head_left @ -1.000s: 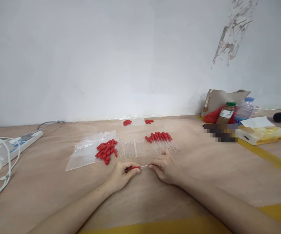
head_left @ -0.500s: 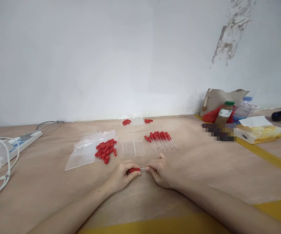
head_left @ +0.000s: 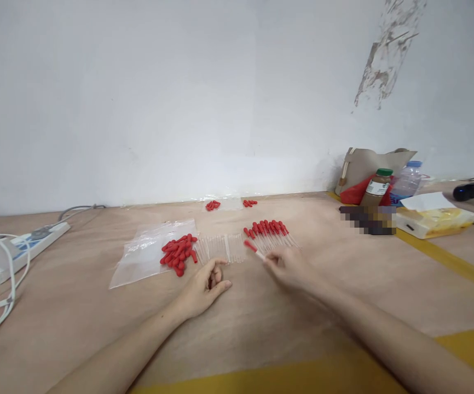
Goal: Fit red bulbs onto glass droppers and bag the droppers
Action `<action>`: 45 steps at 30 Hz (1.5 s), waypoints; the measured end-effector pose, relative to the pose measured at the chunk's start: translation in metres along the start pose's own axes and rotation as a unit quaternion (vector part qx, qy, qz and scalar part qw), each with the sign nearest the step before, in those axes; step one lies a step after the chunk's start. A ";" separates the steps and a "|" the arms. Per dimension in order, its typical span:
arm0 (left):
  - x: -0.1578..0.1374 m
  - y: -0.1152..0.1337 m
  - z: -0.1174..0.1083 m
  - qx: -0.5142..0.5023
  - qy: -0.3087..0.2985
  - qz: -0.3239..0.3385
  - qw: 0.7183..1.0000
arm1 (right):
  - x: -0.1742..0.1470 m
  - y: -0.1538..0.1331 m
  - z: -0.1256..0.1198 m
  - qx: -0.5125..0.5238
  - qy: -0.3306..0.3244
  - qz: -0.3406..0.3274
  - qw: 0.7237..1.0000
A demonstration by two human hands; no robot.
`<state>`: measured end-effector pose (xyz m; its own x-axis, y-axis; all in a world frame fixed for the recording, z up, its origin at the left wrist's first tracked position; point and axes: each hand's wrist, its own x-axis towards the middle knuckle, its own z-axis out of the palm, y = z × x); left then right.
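Note:
My right hand (head_left: 287, 267) pinches the clear tube of a dropper (head_left: 252, 247), whose red rubber bulb points away to the left. Just beyond it lies a row of finished-looking droppers (head_left: 267, 229), red bulbs at the far end and thin clear tubes toward me. My left hand (head_left: 208, 285) is empty, thumb and forefinger apart, near the front of a row of bare clear tubes (head_left: 220, 249). Left of those tubes is a pile of loose red rubber bulbs (head_left: 177, 253), partly on a clear plastic bag (head_left: 142, 251).
Small groups of red bulbs (head_left: 213, 206) lie by the wall. A power strip (head_left: 23, 254) with white cables is at left. At right stand a green-capped bottle (head_left: 377, 189), a clear bottle (head_left: 407, 183), a tissue pack (head_left: 436, 219) and a beige bag (head_left: 379, 160).
My left hand has let go of the red bulb and opened. My right hand has carried the dropper forward and right, toward the row of droppers.

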<state>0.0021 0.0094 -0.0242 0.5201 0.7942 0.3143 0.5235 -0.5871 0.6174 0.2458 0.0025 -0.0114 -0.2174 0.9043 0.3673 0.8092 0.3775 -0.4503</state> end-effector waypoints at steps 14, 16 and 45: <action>-0.002 0.000 -0.003 0.038 -0.067 0.056 0.995 | 0.062 0.040 0.019 -0.100 0.066 0.236 0.964; -0.002 0.000 -0.003 0.037 -0.067 0.057 0.995 | 0.063 0.039 0.021 -0.110 0.052 0.237 0.964; -0.002 0.001 -0.002 0.044 -0.066 0.062 0.995 | 0.055 0.037 0.021 -0.131 0.076 0.206 0.967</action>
<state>-0.0002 0.0077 -0.0227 0.6656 0.6905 0.2830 0.5036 -0.6955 0.5126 0.2520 0.0700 -0.0249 0.2194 0.9201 0.3245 0.9251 -0.0906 -0.3687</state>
